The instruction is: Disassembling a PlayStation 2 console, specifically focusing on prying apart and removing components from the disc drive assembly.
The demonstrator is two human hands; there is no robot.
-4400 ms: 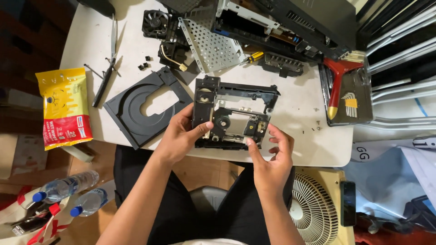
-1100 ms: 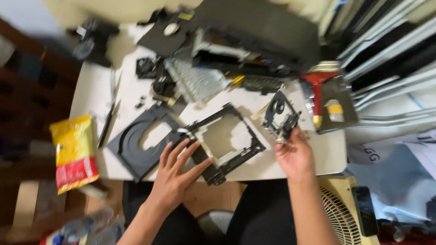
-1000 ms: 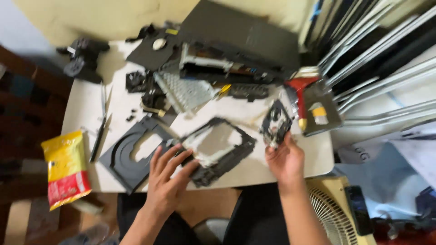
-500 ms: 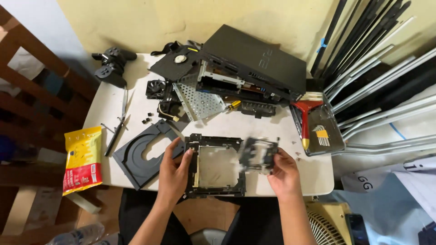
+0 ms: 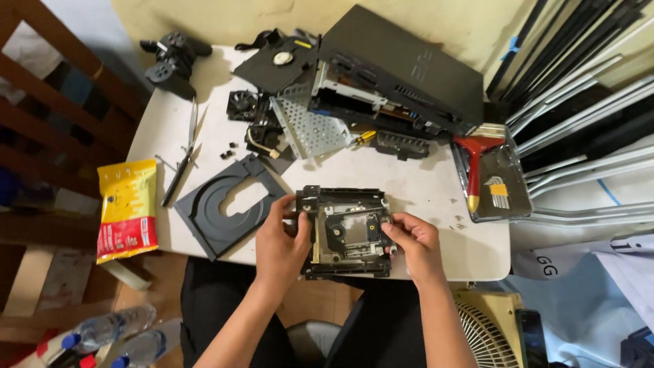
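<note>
drive frame (image 5: 346, 233) lies flat, long side across you | your left hand (image 5: 281, 240) clamps its left edge | right hand (image 5: 413, 238) pinches the right edge, both equally near

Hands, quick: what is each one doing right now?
Left hand: gripping the left edge of the black drive frame.
Right hand: fingers on the laser mechanism seated in that frame; whether it grips cannot be told.

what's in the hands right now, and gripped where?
Both hands hold the black disc drive mechanism at the table's near edge. The left hand grips its left side; the right hand holds its right edge, fingers on top.
</note>
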